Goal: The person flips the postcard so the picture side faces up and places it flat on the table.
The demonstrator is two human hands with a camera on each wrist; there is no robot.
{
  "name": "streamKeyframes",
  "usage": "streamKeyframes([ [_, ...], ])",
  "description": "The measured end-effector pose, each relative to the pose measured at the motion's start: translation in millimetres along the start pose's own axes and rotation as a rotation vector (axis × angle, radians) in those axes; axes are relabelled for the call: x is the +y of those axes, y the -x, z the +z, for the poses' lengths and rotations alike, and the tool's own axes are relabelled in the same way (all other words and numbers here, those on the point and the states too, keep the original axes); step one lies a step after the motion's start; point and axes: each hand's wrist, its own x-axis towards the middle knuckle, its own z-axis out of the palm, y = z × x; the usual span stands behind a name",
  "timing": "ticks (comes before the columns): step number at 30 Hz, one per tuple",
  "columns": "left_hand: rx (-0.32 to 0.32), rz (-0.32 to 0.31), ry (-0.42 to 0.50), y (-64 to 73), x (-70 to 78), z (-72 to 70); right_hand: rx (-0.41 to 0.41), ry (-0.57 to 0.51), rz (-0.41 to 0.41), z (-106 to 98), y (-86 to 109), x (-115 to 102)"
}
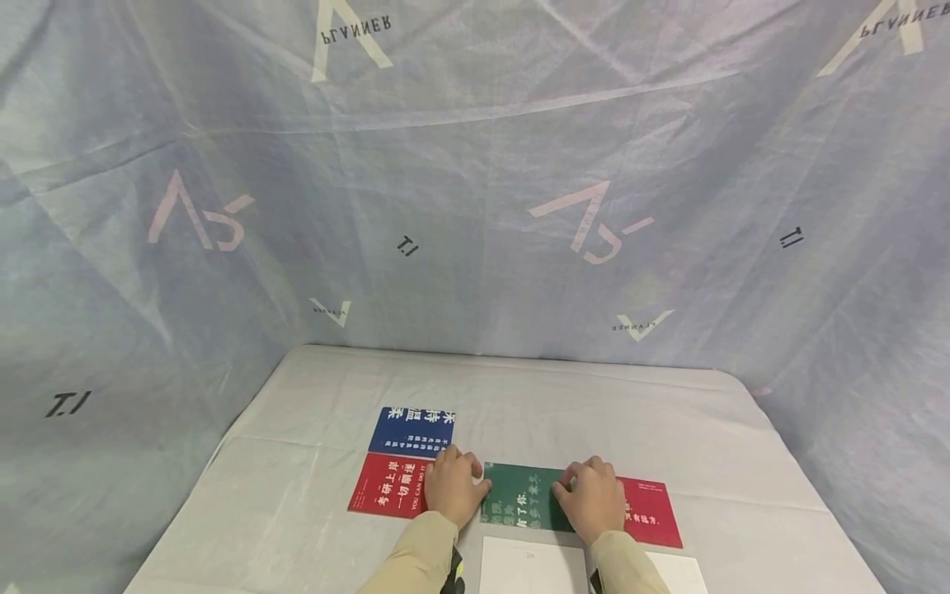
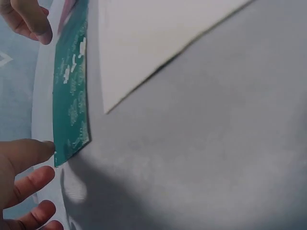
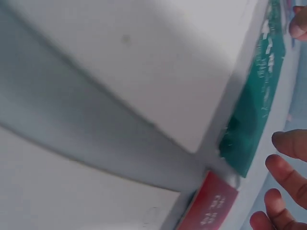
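Note:
Between my two hands a green card (image 1: 523,495) with white writing lies flat on the table. My left hand (image 1: 454,487) is at its left end, over the right part of a red card (image 1: 386,487). In the left wrist view the left thumb (image 2: 33,152) reaches the green card's corner, the other fingers apart from it. My right hand (image 1: 594,499) hovers over the green card's right end, covering where it meets another red card (image 1: 653,511). The right wrist view shows the right fingertips (image 3: 283,167) loosely bent beside the green card, holding nothing.
A blue card (image 1: 413,432) lies against the far edge of the left red card. Nearer my body are a white card (image 1: 530,565) and a second white card (image 1: 679,571), partly behind my right forearm. Grey printed cloth (image 1: 475,313) hangs behind the pale table (image 1: 297,462).

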Motion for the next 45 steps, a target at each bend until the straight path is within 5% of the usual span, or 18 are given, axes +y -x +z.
streamKeyframes([
  [28, 0.05, -0.073, 0.102, -1.0, -21.8, -31.6, -0.058, -0.188, -0.022, -13.7, 3.5, -29.7],
  [45, 0.031, -0.158, 0.023, -0.4, -47.6, -46.3, -0.127, -0.311, -0.042, 6.7, 9.6, -64.2],
])
